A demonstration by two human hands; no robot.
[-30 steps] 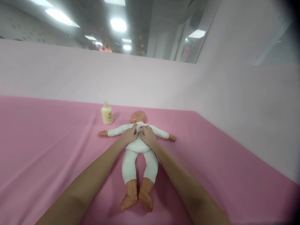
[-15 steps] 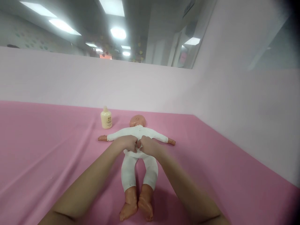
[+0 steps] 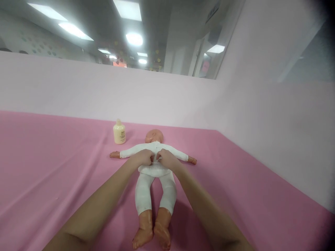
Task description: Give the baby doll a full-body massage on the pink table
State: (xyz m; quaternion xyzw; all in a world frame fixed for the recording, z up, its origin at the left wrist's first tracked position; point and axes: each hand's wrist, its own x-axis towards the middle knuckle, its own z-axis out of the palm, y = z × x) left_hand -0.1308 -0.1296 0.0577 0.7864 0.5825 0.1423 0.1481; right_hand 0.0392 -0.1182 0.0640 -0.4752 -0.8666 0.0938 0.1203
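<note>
A baby doll (image 3: 154, 167) in white clothing lies face-up on the pink sheet (image 3: 52, 167). The left hand (image 3: 143, 157) and right hand (image 3: 167, 158) rest on its chest, fingers curled, pinching the fabric. A cream bottle (image 3: 119, 132) stands far left. Gentle, even pressure seems best.

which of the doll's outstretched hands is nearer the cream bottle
The doll's hand at picture left; the bottle stands just behind it. The doll's other hand lies far across, at picture right.

Baby doll (image 3: 154, 181) in white suit, supine on pink cloth, arms spread, bare feet nearest.
</note>
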